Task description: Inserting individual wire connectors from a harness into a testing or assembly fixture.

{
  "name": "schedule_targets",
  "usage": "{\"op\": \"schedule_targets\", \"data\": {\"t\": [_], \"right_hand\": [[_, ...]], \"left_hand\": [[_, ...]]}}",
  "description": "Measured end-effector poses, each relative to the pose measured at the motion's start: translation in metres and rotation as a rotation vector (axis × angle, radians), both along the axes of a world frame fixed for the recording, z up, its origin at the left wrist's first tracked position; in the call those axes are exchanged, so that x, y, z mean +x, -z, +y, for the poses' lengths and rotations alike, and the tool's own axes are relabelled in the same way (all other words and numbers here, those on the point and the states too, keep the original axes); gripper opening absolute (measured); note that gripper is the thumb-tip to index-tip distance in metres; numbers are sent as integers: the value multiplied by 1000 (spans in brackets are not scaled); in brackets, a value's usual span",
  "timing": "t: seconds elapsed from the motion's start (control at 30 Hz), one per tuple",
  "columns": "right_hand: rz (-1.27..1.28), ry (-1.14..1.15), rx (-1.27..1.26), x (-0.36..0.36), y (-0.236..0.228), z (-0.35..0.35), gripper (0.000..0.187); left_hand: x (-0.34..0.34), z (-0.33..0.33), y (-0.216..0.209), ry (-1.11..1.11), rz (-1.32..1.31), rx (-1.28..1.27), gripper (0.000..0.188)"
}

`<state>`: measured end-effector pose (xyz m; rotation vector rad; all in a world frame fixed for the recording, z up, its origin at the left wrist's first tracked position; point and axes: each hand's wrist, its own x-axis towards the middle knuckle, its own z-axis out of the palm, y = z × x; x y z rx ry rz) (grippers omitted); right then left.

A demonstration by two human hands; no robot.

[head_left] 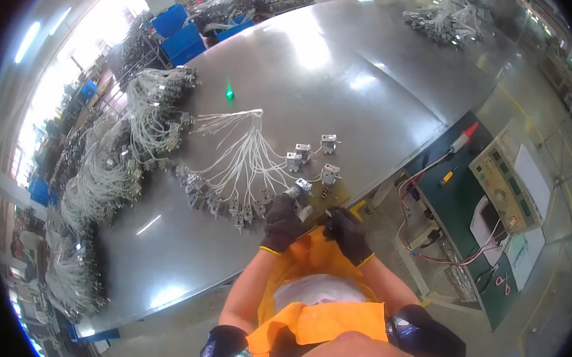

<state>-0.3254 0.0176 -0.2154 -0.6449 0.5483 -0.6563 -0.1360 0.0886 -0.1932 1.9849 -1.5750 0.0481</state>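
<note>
My left hand [281, 226], in a dark glove, is closed on a small metal component with a white wire [303, 186] at the table's near edge. Just to the right my right hand [348, 233], gloved too, has its fingers pinched together; what they hold, if anything, is too small to make out. A short silvery cylinder [305, 213] shows between the hands. Beyond them a bundle of white wires [252, 146] fans out, with several metal components [234, 208] on the wire ends. More such components [329, 173] lie to the right of the fan.
Big heaps of wired components [104, 176] line the left side of the metal table [181, 257]. Another heap [446, 24] lies far right. On a green side bench at right are a test instrument [505, 187], a red-tipped probe [462, 138] and scissors [503, 285]. Blue crates [180, 38] stand behind.
</note>
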Motion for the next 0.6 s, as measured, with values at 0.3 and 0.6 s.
{"op": "schedule_targets", "data": {"t": [0.3, 0.6], "right_hand": [[224, -103, -161, -8, -10, 24, 27], [350, -128, -439, 28, 7, 33, 27]], "left_hand": [[7, -2, 2, -25, 148, -120, 23], [10, 4, -20, 45, 429, 6, 31]]}}
